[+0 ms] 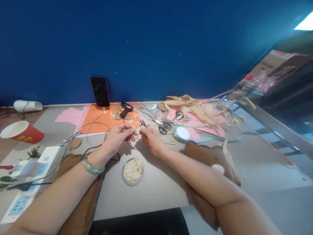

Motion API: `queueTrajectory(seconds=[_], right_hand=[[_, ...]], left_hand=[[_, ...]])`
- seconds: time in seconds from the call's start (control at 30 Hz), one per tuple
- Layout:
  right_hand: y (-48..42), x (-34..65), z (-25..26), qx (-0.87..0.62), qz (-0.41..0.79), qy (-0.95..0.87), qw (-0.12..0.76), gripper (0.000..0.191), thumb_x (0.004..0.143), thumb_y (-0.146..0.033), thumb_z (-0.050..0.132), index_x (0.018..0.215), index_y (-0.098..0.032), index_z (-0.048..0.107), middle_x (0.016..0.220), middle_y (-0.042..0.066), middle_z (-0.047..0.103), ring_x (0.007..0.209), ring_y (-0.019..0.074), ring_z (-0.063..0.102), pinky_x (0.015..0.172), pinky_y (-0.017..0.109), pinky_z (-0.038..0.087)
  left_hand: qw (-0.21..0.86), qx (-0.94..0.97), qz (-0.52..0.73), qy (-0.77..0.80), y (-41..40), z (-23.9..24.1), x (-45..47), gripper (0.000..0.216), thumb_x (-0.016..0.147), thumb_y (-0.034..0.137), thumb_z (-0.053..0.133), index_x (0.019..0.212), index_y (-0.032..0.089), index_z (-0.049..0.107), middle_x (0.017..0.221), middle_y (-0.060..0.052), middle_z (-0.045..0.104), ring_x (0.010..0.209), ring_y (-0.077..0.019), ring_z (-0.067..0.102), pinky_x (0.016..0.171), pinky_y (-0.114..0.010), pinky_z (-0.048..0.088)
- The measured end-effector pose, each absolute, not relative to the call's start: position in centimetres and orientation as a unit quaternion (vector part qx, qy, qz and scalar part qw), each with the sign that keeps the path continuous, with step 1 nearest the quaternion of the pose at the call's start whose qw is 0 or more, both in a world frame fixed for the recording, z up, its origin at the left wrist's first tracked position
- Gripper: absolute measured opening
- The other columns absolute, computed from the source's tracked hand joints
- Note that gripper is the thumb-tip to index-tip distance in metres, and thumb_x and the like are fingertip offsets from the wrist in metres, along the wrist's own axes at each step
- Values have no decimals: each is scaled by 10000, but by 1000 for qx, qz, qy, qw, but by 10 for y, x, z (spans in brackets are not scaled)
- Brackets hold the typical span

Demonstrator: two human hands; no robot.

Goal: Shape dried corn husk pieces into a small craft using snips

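Note:
My left hand (120,136), with a bracelet (93,165) on its wrist, pinches a small pale husk piece (136,132) between thumb and fingertips. Close beside it, my right hand (153,141) is closed on a small tool with dark pointed tips (143,123); most of that tool is hidden by the fingers, so its kind is unclear. Nearer to me stands a round clear dish (123,178) filled with cut pale husk pieces (134,169). Beyond the hands lie black-handled scissors (163,128) and a black glue gun (126,110) on orange paper (94,119).
Dried husks (188,103) lie over pink paper (217,129) at the back right, near a ribbon spool (182,134). A phone (100,92) leans on the blue wall. Cables, a power strip (50,156) and a red paper cup (23,133) occupy the left. Brown boards lie under both forearms.

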State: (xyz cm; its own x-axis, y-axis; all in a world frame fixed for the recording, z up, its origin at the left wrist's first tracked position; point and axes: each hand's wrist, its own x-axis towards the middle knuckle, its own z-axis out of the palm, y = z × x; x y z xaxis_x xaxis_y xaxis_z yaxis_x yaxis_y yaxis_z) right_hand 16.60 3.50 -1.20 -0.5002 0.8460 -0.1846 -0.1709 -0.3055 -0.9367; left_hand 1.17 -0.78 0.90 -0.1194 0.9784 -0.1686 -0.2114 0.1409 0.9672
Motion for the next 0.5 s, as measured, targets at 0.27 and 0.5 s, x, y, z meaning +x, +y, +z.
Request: queueTrajectory(seconds=[0.27,0.5], right_hand=[[36,168,-11,-342,688,-498,401,356,759,-473,668,693,-204,444,481,-100,298,419,50,212,405,207,158],[82,190,-10,-435,520,-590,439,255,777,-399,628,692,-193,505,515,-70,365,471,79,298,460,227,242]], left_hand=[[562,402,503,519,-11,21,13,214,670,308,722,696,157,573,619,-13,679,468,-83,574,448,-179,407],[629,607,112,472,-22,21,12,62,664,153,589,672,148,650,581,-21,675,497,-120,596,461,-190,409]])
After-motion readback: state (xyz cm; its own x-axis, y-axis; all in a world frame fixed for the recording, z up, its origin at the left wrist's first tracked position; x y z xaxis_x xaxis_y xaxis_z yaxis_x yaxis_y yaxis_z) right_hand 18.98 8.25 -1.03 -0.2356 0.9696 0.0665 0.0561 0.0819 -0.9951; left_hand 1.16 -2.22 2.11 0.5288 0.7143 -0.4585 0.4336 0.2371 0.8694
